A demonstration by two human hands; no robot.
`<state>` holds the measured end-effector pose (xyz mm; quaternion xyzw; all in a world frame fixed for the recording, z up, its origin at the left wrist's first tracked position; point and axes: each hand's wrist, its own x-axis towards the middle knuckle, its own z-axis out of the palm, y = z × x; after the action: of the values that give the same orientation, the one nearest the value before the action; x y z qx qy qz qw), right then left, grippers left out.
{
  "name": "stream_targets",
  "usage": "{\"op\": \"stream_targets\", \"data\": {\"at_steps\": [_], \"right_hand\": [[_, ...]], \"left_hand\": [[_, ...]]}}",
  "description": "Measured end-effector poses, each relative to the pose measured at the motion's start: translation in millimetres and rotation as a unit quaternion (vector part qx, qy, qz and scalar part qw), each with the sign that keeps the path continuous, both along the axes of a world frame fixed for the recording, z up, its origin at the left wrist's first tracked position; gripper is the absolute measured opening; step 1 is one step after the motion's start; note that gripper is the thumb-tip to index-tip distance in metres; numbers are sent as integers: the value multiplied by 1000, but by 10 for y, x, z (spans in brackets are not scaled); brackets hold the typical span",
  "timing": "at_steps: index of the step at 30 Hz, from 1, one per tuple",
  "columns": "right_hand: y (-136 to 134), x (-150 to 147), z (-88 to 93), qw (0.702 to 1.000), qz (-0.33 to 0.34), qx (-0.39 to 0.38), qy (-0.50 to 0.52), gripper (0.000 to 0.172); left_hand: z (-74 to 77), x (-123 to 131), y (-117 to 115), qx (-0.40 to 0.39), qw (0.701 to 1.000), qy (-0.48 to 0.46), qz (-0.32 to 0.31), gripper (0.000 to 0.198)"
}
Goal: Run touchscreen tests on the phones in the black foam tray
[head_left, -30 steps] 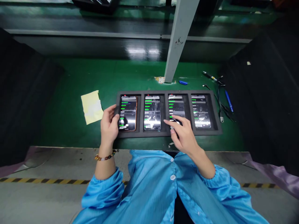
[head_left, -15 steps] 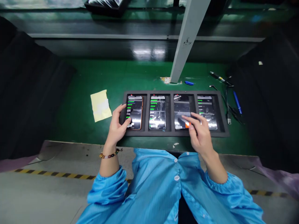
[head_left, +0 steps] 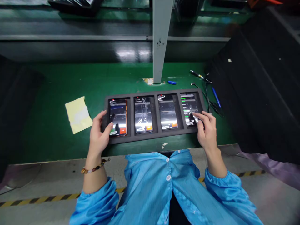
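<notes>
A black foam tray lies on the green bench and holds several lit phones side by side. My left hand rests on the tray's left end, fingers apart, its thumb touching the lower screen of the leftmost phone. My right hand is at the tray's right end with fingers spread, a fingertip on the lower part of the rightmost phone. The two middle phones lie untouched. Neither hand holds anything.
A yellow paper slip lies left of the tray. A grey post stands behind it, with a small blue item at its foot. Pens and cables lie to the right. Dark covers flank both sides.
My right hand has moved from the third phone to the rightmost one. My left thumb has come down onto the leftmost phone. Screens now show orange buttons. The view has shifted.
</notes>
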<state>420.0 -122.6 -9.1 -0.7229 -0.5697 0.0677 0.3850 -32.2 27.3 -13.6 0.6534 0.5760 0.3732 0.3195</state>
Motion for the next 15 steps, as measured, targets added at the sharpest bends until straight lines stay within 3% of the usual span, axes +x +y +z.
{"op": "stream_targets", "data": {"at_steps": [4,9,12,15], "right_hand": [[23,-22,17,999,-5,-33,-28,41],[-48,80,-42,997,-70,17,3,43],[-35,286,-151,987,-143,-36,57,49],[118,528,-179,976,-142,-100,128,47]], "left_hand": [[-12,14,8,-9,1000,-7,11,65],[37,17,9,2,995,48,85,58],[87,-14,161,-25,982,130,132,59],[162,-47,434,-63,978,155,125,69]]}}
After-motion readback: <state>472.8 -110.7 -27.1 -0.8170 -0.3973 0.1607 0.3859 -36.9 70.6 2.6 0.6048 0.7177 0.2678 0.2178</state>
